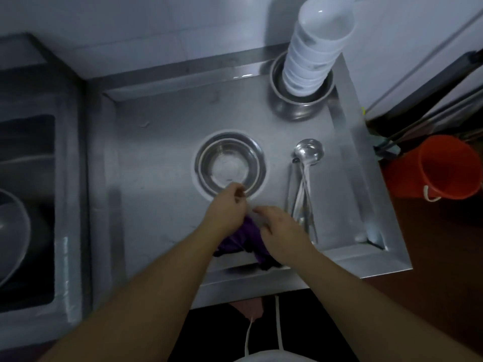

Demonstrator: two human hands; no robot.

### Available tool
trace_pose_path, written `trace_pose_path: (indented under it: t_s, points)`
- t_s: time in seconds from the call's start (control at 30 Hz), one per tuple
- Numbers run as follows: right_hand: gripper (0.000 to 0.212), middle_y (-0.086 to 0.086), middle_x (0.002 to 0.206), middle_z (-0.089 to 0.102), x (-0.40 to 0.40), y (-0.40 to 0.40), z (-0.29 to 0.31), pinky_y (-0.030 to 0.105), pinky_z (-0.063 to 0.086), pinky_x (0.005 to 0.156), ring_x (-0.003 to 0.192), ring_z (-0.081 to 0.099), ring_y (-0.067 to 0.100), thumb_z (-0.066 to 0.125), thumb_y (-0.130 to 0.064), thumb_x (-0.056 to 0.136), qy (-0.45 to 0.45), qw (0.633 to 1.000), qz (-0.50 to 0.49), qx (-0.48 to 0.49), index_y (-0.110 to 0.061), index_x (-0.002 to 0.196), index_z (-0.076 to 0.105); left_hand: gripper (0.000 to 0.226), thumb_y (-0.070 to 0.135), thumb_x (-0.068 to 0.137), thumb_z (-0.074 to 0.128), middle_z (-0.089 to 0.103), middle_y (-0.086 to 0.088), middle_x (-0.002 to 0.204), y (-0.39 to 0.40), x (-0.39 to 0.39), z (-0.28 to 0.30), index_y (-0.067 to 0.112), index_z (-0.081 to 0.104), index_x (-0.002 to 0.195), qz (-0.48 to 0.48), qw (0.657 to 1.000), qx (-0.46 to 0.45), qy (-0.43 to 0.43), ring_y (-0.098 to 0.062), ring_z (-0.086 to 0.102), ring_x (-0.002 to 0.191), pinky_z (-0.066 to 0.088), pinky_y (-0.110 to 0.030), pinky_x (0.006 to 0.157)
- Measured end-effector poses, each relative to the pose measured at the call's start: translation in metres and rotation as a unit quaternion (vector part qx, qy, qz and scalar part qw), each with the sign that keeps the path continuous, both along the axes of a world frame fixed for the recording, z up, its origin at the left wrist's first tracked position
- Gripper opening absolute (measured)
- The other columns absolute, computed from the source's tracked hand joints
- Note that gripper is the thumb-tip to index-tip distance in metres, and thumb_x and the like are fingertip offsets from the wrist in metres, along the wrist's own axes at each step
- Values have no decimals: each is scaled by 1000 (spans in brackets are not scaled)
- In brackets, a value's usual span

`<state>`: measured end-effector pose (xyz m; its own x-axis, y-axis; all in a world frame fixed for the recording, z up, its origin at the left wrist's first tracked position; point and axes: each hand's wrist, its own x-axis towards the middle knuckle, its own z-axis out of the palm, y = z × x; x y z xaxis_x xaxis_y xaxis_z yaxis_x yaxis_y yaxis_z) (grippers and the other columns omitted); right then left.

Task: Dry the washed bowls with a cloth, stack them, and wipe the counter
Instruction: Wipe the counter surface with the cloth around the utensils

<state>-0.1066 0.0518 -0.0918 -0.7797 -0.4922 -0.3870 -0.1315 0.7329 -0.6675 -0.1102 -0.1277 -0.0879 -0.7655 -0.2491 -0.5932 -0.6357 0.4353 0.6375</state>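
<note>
**Steel bowl just beyond left hand, cloth under both**

Both hands bunch the purple cloth [239, 240] near the surface's [156, 158] front edge. Left hand [226, 205] grip curled, seems to pinch the cloth; its fingertips reach the steel bowl's [230, 163] near rim, contact unclear. Right hand [278, 226] grip half-curled over the cloth; hold unclear. Bowl lies straight ahead, mid-surface, upright; left hand nearer. White bowl stack [313, 50] stands in the back right corner, well apart.

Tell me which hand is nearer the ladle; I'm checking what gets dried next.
Right. The right hand sits just left of the ladle's handle, on the purple cloth. The left hand is farther left, at the steel bowl's near rim.
</note>
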Motion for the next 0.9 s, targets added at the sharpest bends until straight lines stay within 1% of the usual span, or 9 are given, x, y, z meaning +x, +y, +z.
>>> trace_pose_path:
  t_s: [0.13,0.2,0.33,0.43,0.6,0.7,0.77,0.83,0.9]
  points:
    - [59,-2,168,38,26,-27,-36,33,20,129,157,27,24,56,-36,107,2,988,148,34,-24,162,40,30,13,103,50,69,-1,123,-79,43,-7,21,65,129,34,998,-50,25,-18,63,101,47,-29,87]
    - [59,0,171,34,40,-39,-51,39,19,131,161,20,27,57,-39,107,46,982,174,55,-22,162,42,28,18,105,51,70,-1,122,-115,70,-13,23,65,128,59,995,-72,30,-19,65,103,49,-31,87]
    - [54,9,165,44,68,-60,-75,53,29,127,156,32,39,52,-35,106,148,985,79,52,-15,156,51,21,25,104,55,72,5,115,-168,122,-27,34,65,120,97,992,-73,36,-15,68,97,59,-40,86]
    - [57,7,167,42,104,-97,-83,58,26,126,157,28,40,44,-40,104,132,989,-26,67,-19,156,51,21,30,104,54,72,14,107,-195,149,-36,49,62,108,109,991,-66,37,-8,69,96,59,-35,81]
    - [50,3,157,55,155,-159,-90,57,34,122,151,42,36,68,-26,98,162,945,278,-51,-18,148,62,21,35,104,54,69,22,103,-221,159,-39,55,61,104,102,993,-42,41,6,64,91,52,-26,73]
    - [57,2,161,50,137,-153,-86,42,28,126,152,41,29,68,-24,99,189,928,319,-31,-17,154,55,15,35,103,54,71,17,105,-233,156,-39,45,63,111,99,993,-26,61,-2,67,96,60,-35,82]
    - [59,11,159,51,117,-133,-86,46,30,127,149,45,37,73,-11,95,201,953,227,4,-7,152,55,17,36,102,54,72,13,105,-239,154,-38,38,66,114,102,992,-8,72,-13,69,99,61,-42,89]
    - [61,18,164,42,89,-114,-83,50,24,129,154,36,41,66,-3,98,160,985,19,61,-3,156,47,20,39,99,53,73,14,104,-244,154,-37,36,67,114,107,991,4,79,-14,70,99,60,-44,92]
    - [62,12,172,28,63,-108,-81,44,14,132,161,19,33,55,-12,107,111,970,-191,100,-8,164,33,16,35,102,54,72,16,101,-248,155,-38,39,67,111,108,990,8,85,-11,69,96,60,-42,91]
